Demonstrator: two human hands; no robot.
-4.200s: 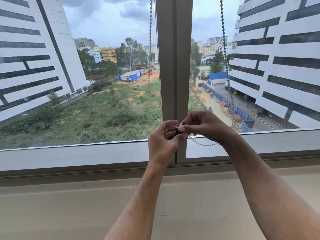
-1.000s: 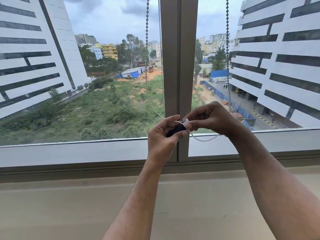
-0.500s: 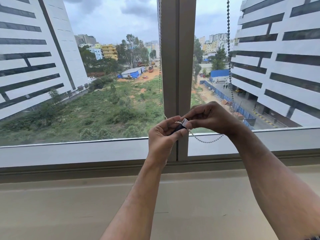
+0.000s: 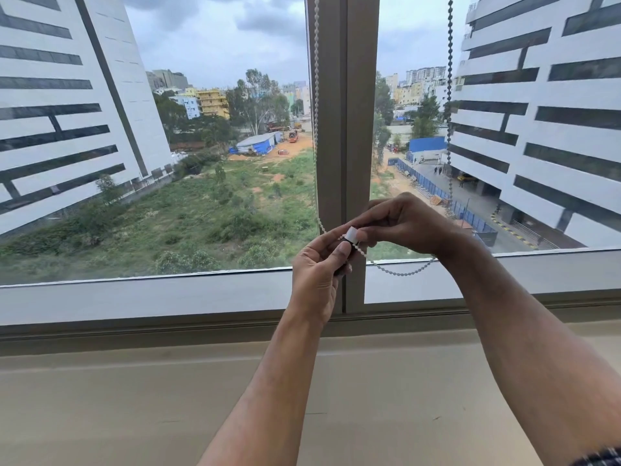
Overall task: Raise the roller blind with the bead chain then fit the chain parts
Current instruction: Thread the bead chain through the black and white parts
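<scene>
A white bead chain [image 4: 400, 272] hangs in two strands, one along the mullion's left edge [image 4: 315, 129] and one over the right pane [image 4: 449, 95], sagging in a loop below my hands. My left hand [image 4: 317, 274] pinches a small black chain part [image 4: 346, 252] between thumb and fingers. My right hand [image 4: 403, 225] holds a small white piece [image 4: 352, 235] on the chain, pressed against the top of the black part. The roller blind itself is out of view above.
A grey-brown mullion [image 4: 346, 112] divides two glass panes. The window frame's lower rail [image 4: 151, 297] runs across, with a beige sill ledge [image 4: 134, 398] below it. Buildings and a green field lie outside.
The left chain strand has swung from the left pane to the mullion's edge. The white piece now shows more plainly against the black part. Both hands stay close together.
</scene>
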